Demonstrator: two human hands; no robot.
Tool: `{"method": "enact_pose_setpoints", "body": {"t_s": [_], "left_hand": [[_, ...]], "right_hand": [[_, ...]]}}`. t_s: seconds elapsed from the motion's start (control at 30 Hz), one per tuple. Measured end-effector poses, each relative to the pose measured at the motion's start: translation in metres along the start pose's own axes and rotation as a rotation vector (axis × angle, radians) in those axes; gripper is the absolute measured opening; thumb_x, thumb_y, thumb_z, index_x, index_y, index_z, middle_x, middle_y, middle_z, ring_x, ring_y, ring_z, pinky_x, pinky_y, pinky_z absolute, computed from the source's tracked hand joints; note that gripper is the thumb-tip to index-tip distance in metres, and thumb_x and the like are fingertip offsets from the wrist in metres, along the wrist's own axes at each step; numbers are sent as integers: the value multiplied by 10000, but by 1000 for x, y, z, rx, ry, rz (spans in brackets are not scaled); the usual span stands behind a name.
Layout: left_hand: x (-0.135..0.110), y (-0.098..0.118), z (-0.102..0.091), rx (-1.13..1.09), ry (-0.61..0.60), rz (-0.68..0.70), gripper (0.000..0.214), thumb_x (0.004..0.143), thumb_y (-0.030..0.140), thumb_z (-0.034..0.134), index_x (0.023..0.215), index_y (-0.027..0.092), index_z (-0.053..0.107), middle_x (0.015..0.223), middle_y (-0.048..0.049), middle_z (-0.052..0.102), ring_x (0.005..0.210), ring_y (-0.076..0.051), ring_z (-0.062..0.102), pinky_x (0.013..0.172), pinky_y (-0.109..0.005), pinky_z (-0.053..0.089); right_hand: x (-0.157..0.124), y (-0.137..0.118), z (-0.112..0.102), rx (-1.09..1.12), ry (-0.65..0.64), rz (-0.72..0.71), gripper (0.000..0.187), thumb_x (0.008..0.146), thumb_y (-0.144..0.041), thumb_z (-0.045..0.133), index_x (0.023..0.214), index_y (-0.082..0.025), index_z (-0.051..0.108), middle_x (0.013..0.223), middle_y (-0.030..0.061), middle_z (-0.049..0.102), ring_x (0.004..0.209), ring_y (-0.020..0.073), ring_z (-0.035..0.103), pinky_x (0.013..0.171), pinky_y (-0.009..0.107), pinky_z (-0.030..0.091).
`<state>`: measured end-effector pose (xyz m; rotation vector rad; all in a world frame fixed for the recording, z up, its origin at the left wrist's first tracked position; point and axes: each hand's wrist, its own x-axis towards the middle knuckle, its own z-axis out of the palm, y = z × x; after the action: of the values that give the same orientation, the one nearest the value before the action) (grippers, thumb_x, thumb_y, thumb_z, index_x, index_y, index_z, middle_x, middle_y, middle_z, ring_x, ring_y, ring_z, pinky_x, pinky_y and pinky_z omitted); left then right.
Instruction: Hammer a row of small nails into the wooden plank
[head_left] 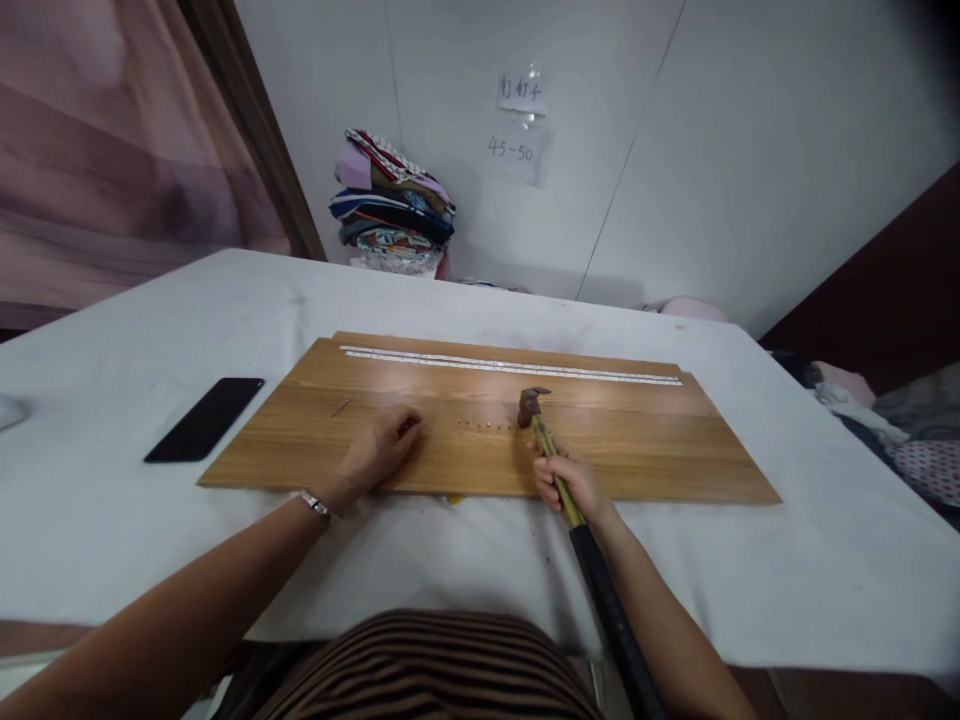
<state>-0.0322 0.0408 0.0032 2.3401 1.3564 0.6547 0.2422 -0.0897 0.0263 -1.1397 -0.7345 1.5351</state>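
My right hand [566, 482] is wrapped round the yellow shaft of a claw hammer [546, 440], whose rusty head is over the wooden board [645, 440]. The hammer's black grip runs back toward my body. My left hand [388, 442] rests on the board left of the middle, its fingers curled together; what they hold, if anything, is hidden. Between my hands a short row of small nails [487, 425] shows in the board. A loose nail [341, 407] lies on the wood to the left of my left hand.
Two thin printed strips [510, 367] run along the board's far side. A black phone [206, 418] lies on the white-covered table [465, 560], left of the board. Folded cloths [396, 205] are stacked by the wall at the back. Paper notes [523, 92] hang on the wall.
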Motion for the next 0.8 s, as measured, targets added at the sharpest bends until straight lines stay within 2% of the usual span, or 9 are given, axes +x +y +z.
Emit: {"method": "enact_pose_setpoints", "body": {"t_s": [0.27,0.57,0.8], "left_hand": [[-1,-3,1,-10,-54,-59,282,862,439,429,850,205,585,794,-23,684,721,-183,633,683,-295,484],[-1,-5,2,-2,-34,-14,300,873,425,430,916,214,639,898,-31,725,809,-187,663,766,-303,515],[-2,-4,2,-32,19,-34,353,884,429,415,1008,210,663,994,-46,738,877,-202,680,827,-317,541]], "right_hand": [[-3,-1,-2,19,1,9,374,651,-286,637,990,-173,527,472,-128,434,285,53,331,281,171,234],[-2,1,-3,20,-14,23,356,644,-278,623,969,-158,542,468,-124,448,281,47,335,275,167,236],[-5,-1,-5,73,-21,-6,359,672,-250,628,1007,-159,537,481,-126,433,280,48,338,280,173,225]]}}
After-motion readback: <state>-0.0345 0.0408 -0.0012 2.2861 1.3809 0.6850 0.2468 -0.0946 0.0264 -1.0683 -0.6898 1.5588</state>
